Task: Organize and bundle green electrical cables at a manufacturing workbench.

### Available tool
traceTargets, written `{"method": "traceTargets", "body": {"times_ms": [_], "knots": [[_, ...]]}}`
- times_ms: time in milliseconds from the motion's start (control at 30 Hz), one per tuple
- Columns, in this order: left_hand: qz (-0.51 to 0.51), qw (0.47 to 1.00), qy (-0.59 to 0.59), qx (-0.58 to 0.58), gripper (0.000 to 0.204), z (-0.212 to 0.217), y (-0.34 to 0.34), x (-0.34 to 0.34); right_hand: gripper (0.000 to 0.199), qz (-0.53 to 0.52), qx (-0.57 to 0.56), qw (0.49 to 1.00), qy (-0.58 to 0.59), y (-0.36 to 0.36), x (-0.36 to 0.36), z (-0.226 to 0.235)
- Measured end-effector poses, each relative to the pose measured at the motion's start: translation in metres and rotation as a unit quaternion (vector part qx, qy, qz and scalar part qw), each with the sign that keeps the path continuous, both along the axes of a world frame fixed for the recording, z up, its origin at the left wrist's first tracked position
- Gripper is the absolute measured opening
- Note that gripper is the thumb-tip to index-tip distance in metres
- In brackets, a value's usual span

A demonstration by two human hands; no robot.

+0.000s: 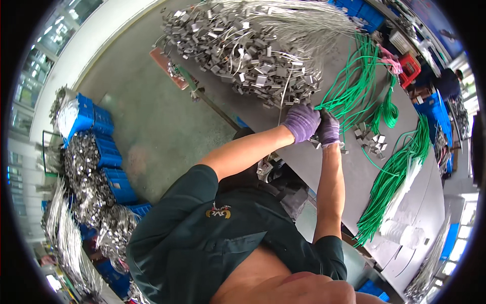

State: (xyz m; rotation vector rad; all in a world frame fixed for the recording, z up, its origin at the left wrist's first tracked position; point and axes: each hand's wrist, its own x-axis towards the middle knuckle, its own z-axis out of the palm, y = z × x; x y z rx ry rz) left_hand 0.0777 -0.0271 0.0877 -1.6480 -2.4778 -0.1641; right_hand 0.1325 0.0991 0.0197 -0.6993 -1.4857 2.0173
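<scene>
My left hand [302, 123], in a purple knit glove, is closed with its fingertips against my right hand. My right hand [329, 128], gloved the same way, has its fingers curled in beside it. What they grip is hidden behind the fingers. Ends of a loose bunch of green wires [349, 96] reach right up to both hands. Just beyond my left hand spreads a large pile of small grey metal pieces [243, 55], with a pale wire [286, 88] hanging down from it. A smaller group of metal pieces [373, 141] lies right of my right hand.
A bundle of white wires [298, 20] lies at the table's far side. A coiled green wire bundle [389, 112] and a long green bundle [395, 182] rest on the right. Blue crates [104, 121] stand at left near heaped metal parts [83, 157]. A red bin [409, 70] sits far right.
</scene>
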Motion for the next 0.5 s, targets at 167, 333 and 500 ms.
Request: {"method": "traceTargets", "body": {"times_ms": [167, 333, 500], "knots": [[0.066, 0.944, -0.280, 0.162, 0.031, -0.004, 0.009, 0.001, 0.016, -0.004, -0.178, 0.983, 0.043, -0.005, 0.007, 0.027], [0.155, 0.905, -0.347, 0.192, 0.035, -0.024, 0.018, -0.005, 0.021, 0.028, -0.096, 0.995, 0.005, -0.019, 0.010, 0.026], [0.166, 0.893, -0.385, 0.166, 0.038, -0.022, 0.017, -0.008, 0.012, 0.038, -0.174, 0.984, -0.016, -0.027, 0.010, 0.014]]}}
